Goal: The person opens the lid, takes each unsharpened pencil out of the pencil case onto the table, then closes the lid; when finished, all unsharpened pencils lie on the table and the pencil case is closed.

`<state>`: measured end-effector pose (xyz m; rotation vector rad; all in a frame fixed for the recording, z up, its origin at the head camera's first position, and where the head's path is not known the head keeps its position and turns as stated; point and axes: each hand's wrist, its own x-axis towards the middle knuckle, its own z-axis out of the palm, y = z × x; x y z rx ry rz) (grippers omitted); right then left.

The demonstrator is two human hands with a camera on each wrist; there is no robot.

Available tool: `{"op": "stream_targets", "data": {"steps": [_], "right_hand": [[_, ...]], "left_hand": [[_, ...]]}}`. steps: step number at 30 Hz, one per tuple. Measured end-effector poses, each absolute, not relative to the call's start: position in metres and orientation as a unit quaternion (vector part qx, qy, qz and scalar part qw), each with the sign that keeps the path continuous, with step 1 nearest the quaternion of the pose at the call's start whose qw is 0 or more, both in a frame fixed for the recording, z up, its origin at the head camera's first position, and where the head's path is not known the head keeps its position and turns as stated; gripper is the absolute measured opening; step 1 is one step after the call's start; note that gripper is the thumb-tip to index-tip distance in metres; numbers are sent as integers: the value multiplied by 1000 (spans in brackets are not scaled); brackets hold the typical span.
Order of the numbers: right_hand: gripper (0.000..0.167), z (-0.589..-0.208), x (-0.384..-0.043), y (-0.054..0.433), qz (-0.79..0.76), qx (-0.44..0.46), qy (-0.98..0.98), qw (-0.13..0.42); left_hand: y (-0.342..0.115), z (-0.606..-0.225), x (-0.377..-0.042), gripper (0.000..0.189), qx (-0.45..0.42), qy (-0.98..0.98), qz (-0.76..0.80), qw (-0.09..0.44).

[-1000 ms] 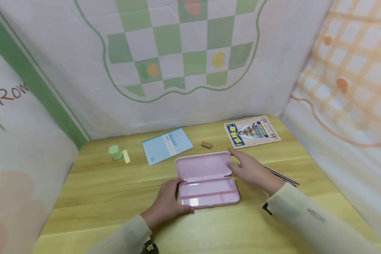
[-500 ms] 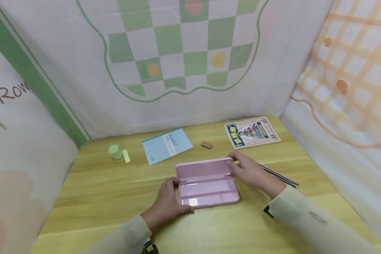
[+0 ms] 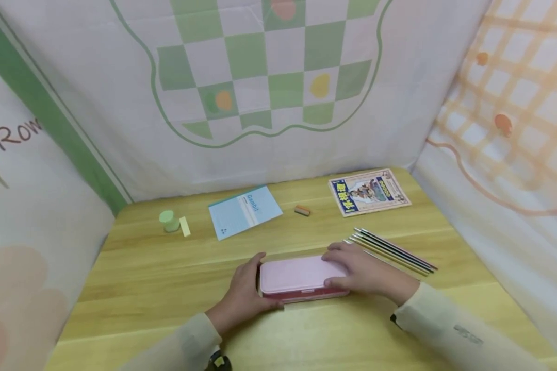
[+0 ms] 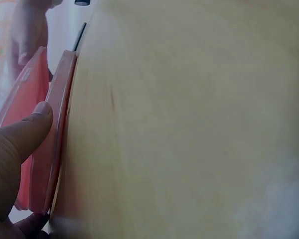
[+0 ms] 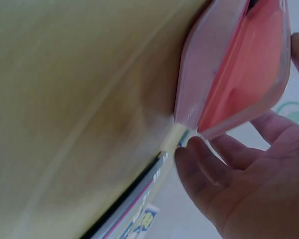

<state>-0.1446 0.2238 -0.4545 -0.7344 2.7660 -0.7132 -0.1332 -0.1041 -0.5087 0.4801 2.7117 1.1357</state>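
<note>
A pink pencil case (image 3: 294, 274) lies on the table, its lid lowered but a gap left along the front edge. The right wrist view shows this gap between lid (image 5: 261, 59) and base (image 5: 202, 64). My left hand (image 3: 243, 291) grips the case's left end, thumb at the front and fingers toward the back. In the left wrist view that thumb (image 4: 32, 127) lies against the base's side. My right hand (image 3: 364, 270) holds the lid's right end from above, thumb near the front corner, fingers around the far side.
Several pencils (image 3: 394, 252) lie right of the case. Behind are a small orange-and-dark block (image 3: 302, 210), a blue notebook (image 3: 246, 212) and a comic-style booklet (image 3: 370, 192). A green cup-shaped object (image 3: 169, 221) and pale yellow strip (image 3: 184, 226) sit at left.
My right hand has swung the lid forward and down from upright to nearly closed, coming toward me and uncovering the pencils. My left hand has stayed on the case's left end.
</note>
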Motion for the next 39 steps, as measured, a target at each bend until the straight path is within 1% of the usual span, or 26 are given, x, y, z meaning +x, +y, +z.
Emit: {"op": "stream_targets", "data": {"steps": [2, 5, 8, 13, 19, 22, 31, 39], "right_hand": [[73, -457, -143, 221, -240, -254, 931, 103], [76, -461, -142, 217, -233, -251, 933, 110], [76, -462, -141, 213, -225, -245, 936, 112], [76, -463, -138, 207, -217, -239, 940, 112], [78, -465, -136, 204, -197, -241, 946, 96], [78, -463, -134, 203, -197, -239, 946, 96], [79, -462, -133, 202, -189, -237, 948, 94], [79, -461, -132, 200, -184, -242, 949, 81]], "left_hand": [[-104, -509, -134, 120, 181, 910, 367, 72], [-105, -510, -134, 110, 205, 914, 345, 59], [-106, -510, -133, 108, 213, 917, 333, 57], [-107, -510, -132, 111, 206, 918, 332, 71], [-105, -506, -133, 99, 179, 922, 327, 101], [-104, -506, -134, 96, 170, 926, 320, 108], [-103, -508, -134, 100, 169, 927, 319, 99], [-102, -506, -133, 104, 163, 928, 319, 102]]}}
